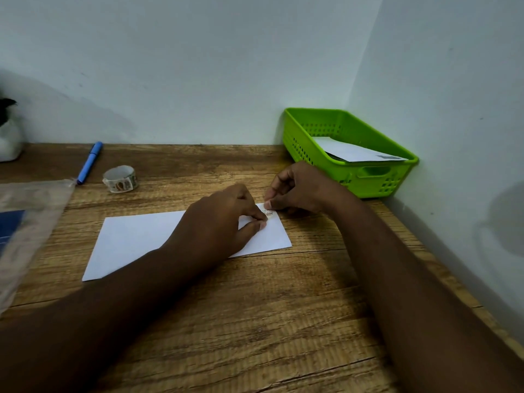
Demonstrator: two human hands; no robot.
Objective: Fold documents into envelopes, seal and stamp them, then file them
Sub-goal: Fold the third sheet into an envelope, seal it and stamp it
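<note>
A white envelope (133, 239) lies flat on the wooden desk (255, 321). A small printed stamp (268, 213) sits at its far right corner. My left hand (218, 219) rests on the envelope with its fingertips pressed on the stamp's left edge. My right hand (297, 188) pinches the stamp's upper right edge between thumb and forefinger. A roll of stamps (120, 179) stands to the far left. The green basket (368, 177) in the corner holds a white envelope (351, 151).
A blue pen (90, 161) lies near the wall at the back left. A clear plastic sleeve (25, 222) covers the desk's left edge. A white object (10, 143) stands at the far left. Walls close the back and right sides.
</note>
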